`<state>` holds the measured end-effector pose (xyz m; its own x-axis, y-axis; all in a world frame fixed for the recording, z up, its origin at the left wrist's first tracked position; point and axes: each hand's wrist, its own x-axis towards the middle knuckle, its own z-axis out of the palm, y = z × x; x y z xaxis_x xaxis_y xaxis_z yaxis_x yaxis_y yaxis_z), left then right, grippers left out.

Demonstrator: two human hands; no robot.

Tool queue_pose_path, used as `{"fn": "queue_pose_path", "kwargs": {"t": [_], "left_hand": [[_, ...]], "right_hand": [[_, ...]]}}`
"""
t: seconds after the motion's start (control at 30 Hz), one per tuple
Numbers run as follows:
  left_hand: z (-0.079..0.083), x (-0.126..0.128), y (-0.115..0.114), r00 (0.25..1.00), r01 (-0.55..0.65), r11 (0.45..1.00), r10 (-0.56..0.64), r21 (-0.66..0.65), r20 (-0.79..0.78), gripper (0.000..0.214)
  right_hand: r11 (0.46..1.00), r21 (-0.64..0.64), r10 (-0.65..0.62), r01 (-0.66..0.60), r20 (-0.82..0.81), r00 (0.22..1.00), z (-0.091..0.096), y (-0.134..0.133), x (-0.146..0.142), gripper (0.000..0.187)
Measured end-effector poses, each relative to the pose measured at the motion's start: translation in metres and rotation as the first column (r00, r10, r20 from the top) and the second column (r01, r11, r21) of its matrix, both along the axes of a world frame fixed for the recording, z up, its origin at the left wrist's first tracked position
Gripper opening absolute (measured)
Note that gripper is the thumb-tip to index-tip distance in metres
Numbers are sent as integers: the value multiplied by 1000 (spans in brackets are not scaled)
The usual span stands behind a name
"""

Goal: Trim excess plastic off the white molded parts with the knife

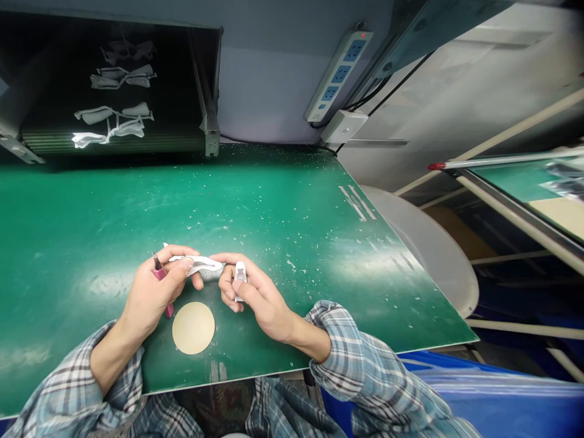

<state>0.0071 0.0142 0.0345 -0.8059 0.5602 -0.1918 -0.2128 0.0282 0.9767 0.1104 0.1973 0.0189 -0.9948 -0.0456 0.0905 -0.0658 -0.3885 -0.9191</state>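
My left hand [152,291] pinches a curved white plastic part [203,264] between thumb and fingers. Tucked in the same hand is a pink-handled tool [159,272] with a dark metal tip. My right hand [260,298] is closed on a small, shiny nail clipper [240,277], the thumb lying on its lever. The fingers of my right hand meet the right end of the white part. Below both hands a round cream disc [193,328] lies flat on the green tabletop [274,207].
A dark conveyor belt [55,109] at the back left carries several white moulded parts [114,128]. A power strip [340,76] hangs on the back panel. Small white scraps are scattered over the tabletop. Right of the table are a grey round surface [429,243] and another bench [511,176].
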Motion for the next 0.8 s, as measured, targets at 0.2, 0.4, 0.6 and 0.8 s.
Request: {"fn": "queue_pose_path", "kwargs": {"t": [0.2,0.4,0.6,0.8], "left_hand": [[0,0,1,1000,6,1000,-6,-9,-1,46],[0,0,0,1000,0,1000,0,-17,-6,47],[-1,0,-1,1000,15,999,-15,-33,-12,49],[-3,-1,0,1000,17,999,-17,-32,-17,48]], "right_hand": [[1000,3,0,0,-13,1000,-3,0,-1,36],[1000,4,3,-3,-17,1000,-3,0,0,34],[1000,16,2,-2,-18,1000,-3,0,0,34],[1000,26,-6,7,-24,1000,-3,0,-1,35]]}}
